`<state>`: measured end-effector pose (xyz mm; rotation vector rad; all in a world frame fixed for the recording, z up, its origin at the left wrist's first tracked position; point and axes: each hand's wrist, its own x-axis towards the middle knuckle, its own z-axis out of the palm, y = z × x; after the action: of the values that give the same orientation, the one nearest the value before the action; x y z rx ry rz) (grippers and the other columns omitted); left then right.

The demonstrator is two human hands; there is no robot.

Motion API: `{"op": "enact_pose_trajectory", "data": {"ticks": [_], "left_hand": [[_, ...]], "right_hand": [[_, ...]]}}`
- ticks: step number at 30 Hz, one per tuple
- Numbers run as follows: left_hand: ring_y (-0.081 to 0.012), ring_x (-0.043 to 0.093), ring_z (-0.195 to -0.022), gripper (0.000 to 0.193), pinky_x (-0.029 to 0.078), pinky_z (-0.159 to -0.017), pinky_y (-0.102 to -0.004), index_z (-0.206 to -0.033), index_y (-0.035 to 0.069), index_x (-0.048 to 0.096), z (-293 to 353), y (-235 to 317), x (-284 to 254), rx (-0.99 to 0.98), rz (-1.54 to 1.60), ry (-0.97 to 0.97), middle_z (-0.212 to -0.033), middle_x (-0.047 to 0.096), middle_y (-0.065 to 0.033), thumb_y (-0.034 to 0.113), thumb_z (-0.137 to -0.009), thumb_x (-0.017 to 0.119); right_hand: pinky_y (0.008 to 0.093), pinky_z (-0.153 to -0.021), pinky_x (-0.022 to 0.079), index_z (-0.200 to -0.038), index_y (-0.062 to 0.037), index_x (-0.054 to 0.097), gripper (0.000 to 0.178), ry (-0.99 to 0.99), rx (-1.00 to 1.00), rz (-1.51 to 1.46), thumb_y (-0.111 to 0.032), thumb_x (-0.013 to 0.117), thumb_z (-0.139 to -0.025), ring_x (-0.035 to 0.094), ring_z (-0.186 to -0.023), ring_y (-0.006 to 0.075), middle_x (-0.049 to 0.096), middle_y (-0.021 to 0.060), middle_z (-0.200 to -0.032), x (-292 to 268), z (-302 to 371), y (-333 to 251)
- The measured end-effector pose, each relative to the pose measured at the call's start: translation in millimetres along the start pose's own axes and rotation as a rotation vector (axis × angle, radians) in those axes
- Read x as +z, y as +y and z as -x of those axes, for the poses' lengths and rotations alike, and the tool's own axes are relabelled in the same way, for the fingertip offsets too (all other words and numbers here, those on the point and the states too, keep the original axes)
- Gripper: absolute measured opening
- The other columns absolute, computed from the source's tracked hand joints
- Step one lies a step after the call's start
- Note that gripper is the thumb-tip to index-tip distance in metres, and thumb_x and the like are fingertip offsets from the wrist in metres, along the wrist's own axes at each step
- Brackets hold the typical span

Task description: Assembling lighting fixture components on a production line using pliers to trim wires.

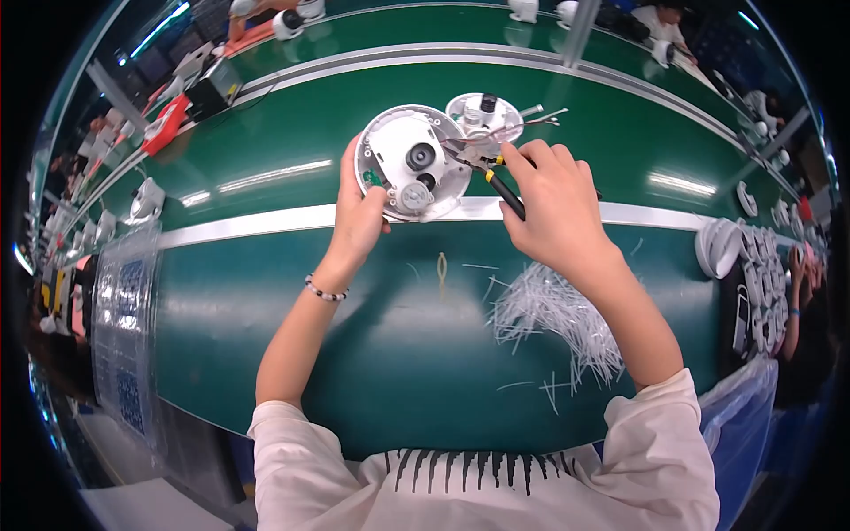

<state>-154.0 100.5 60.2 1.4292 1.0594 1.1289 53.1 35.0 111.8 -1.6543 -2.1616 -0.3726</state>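
Observation:
My left hand point(358, 217) grips the left side of a round white camera housing point(403, 146), its thumb near a small green circuit board point(371, 178). A black lens point(421, 157) and a round silver motor point(413, 196) face up from the open housing. In my right hand point(558, 203) is a pair of cutting pliers point(503, 188) with black and yellow handles, its jaws at the wires on the housing's right edge. Just beyond the jaws sits a second round white part point(485, 115) with a black cylinder, thin wires point(531, 122) trailing from it.
Below my right forearm lies a loose pile of white cable ties point(567, 323). Clear plastic trays point(124, 327) stand at the left; several white housings point(763, 283) are stacked at the right. A metal rail point(257, 227) crosses the green bench. Other people work at the far line.

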Motion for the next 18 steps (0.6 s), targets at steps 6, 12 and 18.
{"op": "enact_pose_trajectory", "data": {"ticks": [6,12,18], "left_hand": [[-0.0268,0.043,-0.111,0.065,0.034,-0.092,-0.0299,-0.13,0.005,0.024,4.9,-13.1,41.3,0.303,-0.04,0.04,-0.122,0.041,-0.0183,-0.002,-0.068,0.039],[-0.0305,0.042,-0.112,0.065,0.035,-0.092,-0.0341,-0.129,0.0,0.024,19.9,-17.8,59.9,0.488,-0.286,0.067,-0.125,0.036,-0.0215,-0.001,-0.066,0.041],[-0.0231,0.047,-0.102,0.068,0.042,-0.083,-0.0291,-0.13,0.005,0.018,17.5,-32.2,54.1,0.38,-0.15,0.063,-0.118,0.039,-0.0159,-0.004,-0.066,0.039]], "right_hand": [[0.0357,-0.072,0.035,-0.11,-0.0024,0.051,0.052,0.079,0.084,0.326,-0.012,0.066,-0.061,0.045,-0.086,0.0231,0.049,0.0075,-0.094,6.2,21.3,16.5],[0.036,-0.067,0.035,-0.103,0.0014,0.053,0.047,0.117,0.059,0.25,-0.004,0.06,-0.057,0.047,-0.082,0.0248,0.051,0.0104,-0.087,14.9,24.3,20.1],[0.0381,-0.06,0.044,-0.096,-0.001,0.054,0.039,-0.031,0.111,0.021,-0.002,0.06,-0.058,0.056,-0.07,0.029,0.056,0.0128,-0.081,18.6,24.4,28.4]]}}
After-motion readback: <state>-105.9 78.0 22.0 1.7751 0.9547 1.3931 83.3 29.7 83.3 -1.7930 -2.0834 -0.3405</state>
